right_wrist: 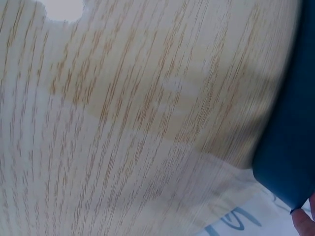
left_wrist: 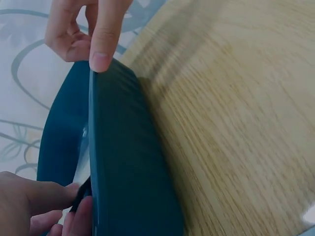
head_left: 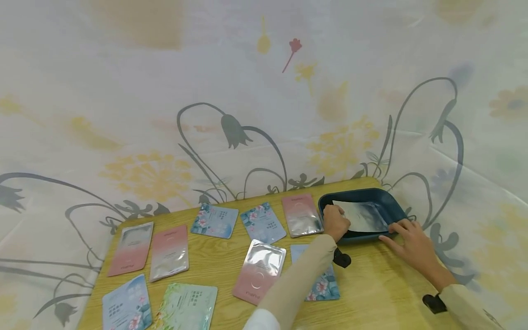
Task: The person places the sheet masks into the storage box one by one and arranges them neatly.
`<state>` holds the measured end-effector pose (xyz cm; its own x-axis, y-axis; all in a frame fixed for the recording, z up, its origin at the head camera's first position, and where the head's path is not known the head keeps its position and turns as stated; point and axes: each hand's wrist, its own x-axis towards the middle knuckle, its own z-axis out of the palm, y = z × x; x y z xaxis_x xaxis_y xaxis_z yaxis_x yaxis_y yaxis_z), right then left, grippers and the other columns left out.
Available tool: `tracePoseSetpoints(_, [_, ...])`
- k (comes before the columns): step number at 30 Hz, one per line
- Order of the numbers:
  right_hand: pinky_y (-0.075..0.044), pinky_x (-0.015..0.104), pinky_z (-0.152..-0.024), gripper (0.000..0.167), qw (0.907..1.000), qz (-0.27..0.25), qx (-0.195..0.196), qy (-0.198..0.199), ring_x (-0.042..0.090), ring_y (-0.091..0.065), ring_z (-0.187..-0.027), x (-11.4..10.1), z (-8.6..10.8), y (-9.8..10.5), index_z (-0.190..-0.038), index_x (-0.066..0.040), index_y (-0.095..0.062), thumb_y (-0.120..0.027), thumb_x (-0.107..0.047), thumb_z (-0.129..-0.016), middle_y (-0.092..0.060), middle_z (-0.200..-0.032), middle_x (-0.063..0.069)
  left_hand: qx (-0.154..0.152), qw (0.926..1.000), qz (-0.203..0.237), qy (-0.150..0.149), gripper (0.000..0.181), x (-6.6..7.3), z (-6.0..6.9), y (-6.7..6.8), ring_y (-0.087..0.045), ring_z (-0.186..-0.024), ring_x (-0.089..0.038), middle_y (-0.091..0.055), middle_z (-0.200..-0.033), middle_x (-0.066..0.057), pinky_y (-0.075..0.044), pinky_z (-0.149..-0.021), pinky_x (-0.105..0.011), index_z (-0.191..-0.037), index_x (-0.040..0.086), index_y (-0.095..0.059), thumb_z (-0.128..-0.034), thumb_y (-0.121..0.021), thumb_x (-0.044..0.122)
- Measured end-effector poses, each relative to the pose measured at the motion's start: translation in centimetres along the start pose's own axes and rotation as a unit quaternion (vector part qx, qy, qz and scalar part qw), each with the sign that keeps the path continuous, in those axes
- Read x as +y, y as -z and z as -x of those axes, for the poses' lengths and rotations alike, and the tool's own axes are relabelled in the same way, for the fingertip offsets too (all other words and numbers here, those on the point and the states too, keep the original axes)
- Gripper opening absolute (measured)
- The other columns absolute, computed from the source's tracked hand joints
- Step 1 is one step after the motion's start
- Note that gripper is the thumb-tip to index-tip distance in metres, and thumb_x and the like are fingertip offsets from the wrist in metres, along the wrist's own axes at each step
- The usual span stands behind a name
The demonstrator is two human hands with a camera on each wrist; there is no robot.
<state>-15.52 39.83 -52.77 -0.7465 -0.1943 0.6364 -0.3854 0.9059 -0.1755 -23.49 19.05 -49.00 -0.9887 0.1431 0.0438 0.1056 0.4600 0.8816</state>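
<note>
Flower-printed backdrop (head_left: 235,130) rises behind a wood-grained table (head_left: 371,275) as a person in beige sleeves (head_left: 305,277) works with both hands at a dark blue tray (head_left: 389,204), set toward the far right corner, seemingly to leave room for the packets spread out beside it. The hands stand apart on the job: the left hand (head_left: 336,223) reaches into the tray's left side, thumb and fingertips curled in what looks like a pinch on the edge of a silver packet (head_left: 363,217), while the right hand (head_left: 414,243) clasps the rim at the near right corner, thumb set on the edge and fingers bent over it, as the left wrist view shows, a grip that likely keeps the light tray from sliding or tipping. The packet is within the tray's walls; whether it rests flat on the bottom or tilts at the pinched end, one cannot tell. Across the table lie pink-and-silver sachets (head_left: 169,252), blue floral sachets (head_left: 214,221) and a green sachet (head_left: 185,305), loosely spaced at differing angles, probably so each can be picked up singly. One blue sachet is partly hidden beneath the left sleeve as the arm crosses above it.
</note>
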Motion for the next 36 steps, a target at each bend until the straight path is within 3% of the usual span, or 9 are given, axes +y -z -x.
tracePoseSetpoints(3, [-0.032, 0.027, -0.041, 0.036, 1.0, -0.001, -0.003, -0.004, 0.024, -0.044, -0.068, -0.1, -0.2, -0.1, -0.082, -0.01, -0.066, -0.081, -0.04, -0.067, -0.056, -0.084, 0.004, -0.007, 0.9994, -0.031, -0.012, 0.022, -0.1, -0.1, 0.3, -0.059, -0.086, -0.02, -0.063, -0.1, -0.012, -0.05, -0.065, -0.022, -0.088, -0.003, -0.071, -0.0682, -0.067, -0.011])
tracePoseSetpoints(9, [-0.034, 0.03, -0.041, 0.038, 0.9999, -0.001, -0.008, -0.008, 0.027, -0.047, -0.068, -0.3, -0.5, 0.0, -0.083, -0.008, -0.068, -0.082, -0.038, -0.066, -0.057, -0.083, 0.005, -0.047, 0.9985, -0.001, -0.029, 0.022, -0.1, -0.1, 1.0, -0.05, -0.067, -0.011, -0.064, -0.09, -0.011, -0.043, -0.053, -0.02, -0.088, -0.003, -0.071, -0.0701, -0.064, -0.012])
tracePoseSetpoints(14, [-0.035, 0.031, -0.041, 0.037, 0.9998, 0.0, -0.013, -0.014, 0.027, -0.046, -0.067, -0.6, -0.6, 0.1, -0.083, -0.007, -0.068, -0.084, -0.035, -0.065, -0.057, -0.083, 0.006, -0.087, 0.9936, -0.009, -0.072, 0.02, 0.1, 0.0, 2.0, -0.058, -0.078, -0.01, -0.067, -0.093, -0.011, -0.045, -0.059, -0.016, -0.092, 0.001, -0.072, -0.0749, -0.065, -0.007])
tracePoseSetpoints(18, [-0.035, 0.031, -0.042, 0.036, 0.9997, -0.001, -0.017, -0.017, 0.027, -0.046, -0.066, -0.6, -0.7, 0.2, -0.083, -0.007, -0.068, -0.084, -0.033, -0.064, -0.057, -0.082, 0.006, -0.116, 0.9887, 0.008, -0.094, 0.019, 0.1, 0.4, 2.7, -0.06, -0.076, -0.009, -0.066, -0.098, -0.012, -0.046, -0.059, -0.014, -0.095, 0.003, -0.072, -0.0781, -0.066, -0.004])
tracePoseSetpoints(24, [-0.035, 0.032, -0.043, 0.037, 0.9997, -0.005, -0.018, -0.012, 0.027, -0.045, -0.067, -0.6, -0.8, 0.2, -0.084, -0.007, -0.068, -0.084, -0.034, -0.065, -0.057, -0.083, 0.006, -0.129, 0.9823, 0.029, -0.133, 0.019, -0.4, 1.2, 4.2, -0.06, -0.075, -0.006, -0.065, -0.1, -0.012, -0.047, -0.063, -0.013, -0.099, 0.004, -0.07, -0.0809, -0.065, -0.001])
tracePoseSetpoints(32, [-0.034, 0.033, -0.043, 0.034, 0.9995, -0.014, -0.022, -0.016, 0.028, -0.045, -0.067, -0.6, -0.6, 0.3, -0.083, -0.009, -0.067, -0.083, -0.034, -0.066, -0.058, -0.084, 0.007, -0.151, 0.9775, 0.016, -0.146, 0.018, -1.1, 2.3, 7.3, -0.053, -0.073, -0.005, -0.063, -0.1, -0.01, -0.045, -0.063, -0.014, -0.104, 0.005, -0.069, -0.0862, -0.066, 0.008])
tracePoseSetpoints(36, [-0.031, 0.03, -0.042, 0.036, 0.9993, -0.007, -0.029, -0.022, 0.027, -0.044, -0.067, -0.6, -0.5, 0.5, -0.084, -0.009, -0.068, -0.083, -0.037, -0.066, -0.059, -0.085, 0.006, -0.153, 0.9799, 0.015, -0.127, 0.018, -1.6, 3.0, 8.9, -0.054, -0.073, -0.006, -0.064, -0.099, -0.005, -0.046, -0.063, -0.015, -0.103, 0.008, -0.069, -0.0858, -0.068, 0.009])
